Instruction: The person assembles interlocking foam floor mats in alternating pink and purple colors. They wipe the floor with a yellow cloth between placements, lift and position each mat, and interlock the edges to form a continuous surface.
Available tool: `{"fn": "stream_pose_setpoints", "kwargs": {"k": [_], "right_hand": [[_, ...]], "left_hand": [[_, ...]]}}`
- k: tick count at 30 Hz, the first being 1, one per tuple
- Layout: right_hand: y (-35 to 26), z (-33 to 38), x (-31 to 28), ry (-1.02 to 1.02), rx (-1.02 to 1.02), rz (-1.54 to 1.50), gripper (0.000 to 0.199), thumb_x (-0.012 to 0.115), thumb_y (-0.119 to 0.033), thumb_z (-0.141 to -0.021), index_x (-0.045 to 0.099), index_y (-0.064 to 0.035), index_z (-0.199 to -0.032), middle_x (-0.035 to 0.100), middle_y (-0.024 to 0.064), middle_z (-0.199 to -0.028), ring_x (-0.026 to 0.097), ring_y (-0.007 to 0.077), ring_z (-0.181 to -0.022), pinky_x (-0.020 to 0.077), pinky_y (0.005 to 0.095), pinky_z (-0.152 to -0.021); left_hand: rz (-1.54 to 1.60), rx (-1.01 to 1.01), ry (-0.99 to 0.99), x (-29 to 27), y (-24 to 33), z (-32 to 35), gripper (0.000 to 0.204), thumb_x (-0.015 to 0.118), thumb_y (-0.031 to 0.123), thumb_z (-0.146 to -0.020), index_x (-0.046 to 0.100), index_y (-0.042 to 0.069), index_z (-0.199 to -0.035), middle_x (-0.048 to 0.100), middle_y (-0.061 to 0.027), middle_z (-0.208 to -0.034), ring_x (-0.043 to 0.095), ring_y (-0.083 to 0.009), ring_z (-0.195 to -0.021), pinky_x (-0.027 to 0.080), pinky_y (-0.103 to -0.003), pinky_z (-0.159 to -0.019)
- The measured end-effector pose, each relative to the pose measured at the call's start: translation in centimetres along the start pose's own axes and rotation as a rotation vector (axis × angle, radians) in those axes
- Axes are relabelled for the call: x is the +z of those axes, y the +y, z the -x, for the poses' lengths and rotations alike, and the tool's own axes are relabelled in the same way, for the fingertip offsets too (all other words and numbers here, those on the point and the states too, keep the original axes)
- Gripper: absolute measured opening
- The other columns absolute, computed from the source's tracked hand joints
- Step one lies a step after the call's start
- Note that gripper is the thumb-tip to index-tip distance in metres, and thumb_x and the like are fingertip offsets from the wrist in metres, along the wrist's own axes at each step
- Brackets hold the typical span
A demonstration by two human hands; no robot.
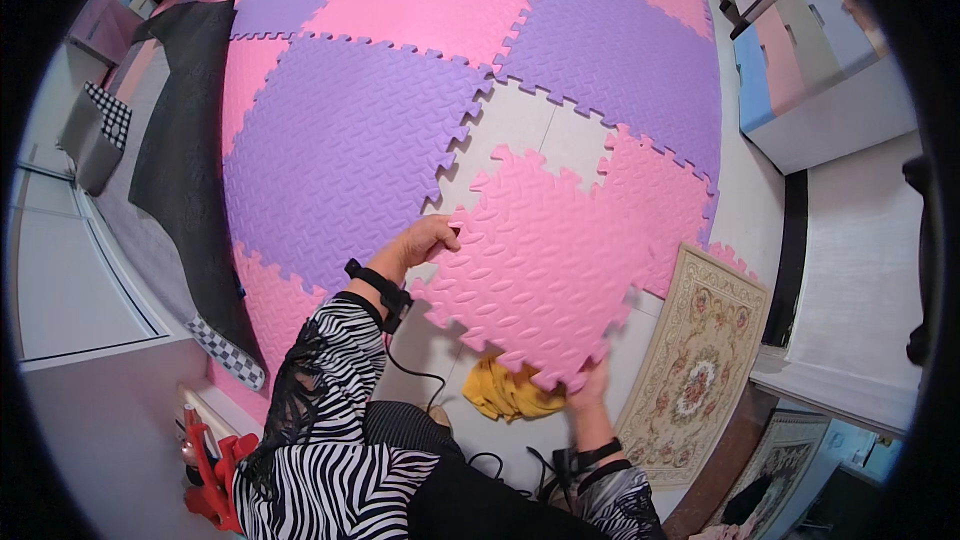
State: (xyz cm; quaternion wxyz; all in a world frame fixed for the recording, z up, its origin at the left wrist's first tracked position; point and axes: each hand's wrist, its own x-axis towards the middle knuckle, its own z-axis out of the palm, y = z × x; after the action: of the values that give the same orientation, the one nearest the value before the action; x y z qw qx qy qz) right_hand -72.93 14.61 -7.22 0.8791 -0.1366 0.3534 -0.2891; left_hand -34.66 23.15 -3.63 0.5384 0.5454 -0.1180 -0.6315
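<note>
A pink foam floor tile (535,260) with toothed edges is held up off the floor, tilted, between my two hands. My left hand (430,240) grips its left edge, with the thumb and fingers closed on it. At the near right corner, my right hand (590,385) is closed on the edge, its fingers partly hidden by the tile. Beyond the tile, a gap of pale floor (520,120) shows beside the purple foam tile (360,150). Another pink tile (655,205) lies flat to the right, partly covered by the raised one.
A yellow cloth (510,392) lies crumpled below the tile's near edge. To the right is a floral rug (695,370), with a pastel drawer cabinet (805,50) farther off. Along the left runs a dark mat or cover (190,140). A red object (210,470) stands at the lower left.
</note>
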Motion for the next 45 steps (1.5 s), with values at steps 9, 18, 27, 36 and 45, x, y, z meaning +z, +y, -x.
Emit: {"fn": "stream_pose_setpoints", "kwargs": {"k": [9,18,27,36,45], "right_hand": [[-7.3,-0.7,2.9,-0.03,0.14,0.564,0.045,0.059,-0.02,-0.088,0.042,-0.0086,-0.128,0.052,0.0079,-0.123,0.051,0.0283,-0.114,0.0421,0.0529,-0.093],[-2.5,-4.1,2.8,0.027,-0.137,0.115,0.039,0.057,-0.008,-0.088,0.044,-0.0095,-0.125,0.054,0.0089,-0.12,0.055,0.0286,-0.104,0.0516,0.0474,-0.075],[1.0,-6.7,4.5,0.131,-0.056,-0.085,0.035,0.056,-0.01,-0.089,0.046,-0.0104,-0.123,0.054,0.0083,-0.119,0.054,0.0271,-0.105,0.0509,0.0445,-0.076],[1.9,-8.5,4.9,0.167,-0.041,-0.187,0.035,0.055,-0.008,-0.089,0.046,-0.0084,-0.123,0.054,0.0083,-0.12,0.053,0.0268,-0.108,0.0506,0.0458,-0.081],[2.4,-10.5,6.8,0.055,0.162,0.549,0.032,0.051,-0.019,-0.093,0.047,0.0008,-0.117,0.06,0.0152,-0.103,0.061,0.0227,-0.089,0.0526,0.034,-0.075]], "left_hand": [[-0.382,0.067,-0.071,1.3,1.7,-0.5,0.02,0.065,0.003,-0.071,0.061,0.003,-0.09,0.058,-0.0014,-0.07,0.052,-0.0093,-0.059,0.041,-0.024,-0.051],[-0.232,0.603,0.653,0.4,0.0,-1.7,0.043,0.062,0.017,-0.083,0.051,0.0,-0.121,0.06,-0.0073,-0.098,0.055,-0.0131,-0.086,0.045,-0.027,-0.076],[0.189,0.13,0.439,8.2,-5.4,-0.5,0.07,0.069,0.016,-0.078,0.03,0.001,-0.135,0.057,-0.0048,-0.087,0.052,-0.0115,-0.071,0.042,-0.025,-0.063],[0.276,0.237,0.41,6.7,-4.6,-3.7,0.046,0.061,-0.001,-0.079,0.046,0.003,-0.122,0.057,-0.0009,-0.082,0.053,-0.0091,-0.068,0.044,-0.023,-0.061],[0.184,0.427,0.506,0.4,0.4,-10.5,0.045,0.059,-0.005,-0.077,0.053,0.001,-0.121,0.059,-0.0021,-0.086,0.053,-0.0086,-0.07,0.044,-0.023,-0.061]]}}
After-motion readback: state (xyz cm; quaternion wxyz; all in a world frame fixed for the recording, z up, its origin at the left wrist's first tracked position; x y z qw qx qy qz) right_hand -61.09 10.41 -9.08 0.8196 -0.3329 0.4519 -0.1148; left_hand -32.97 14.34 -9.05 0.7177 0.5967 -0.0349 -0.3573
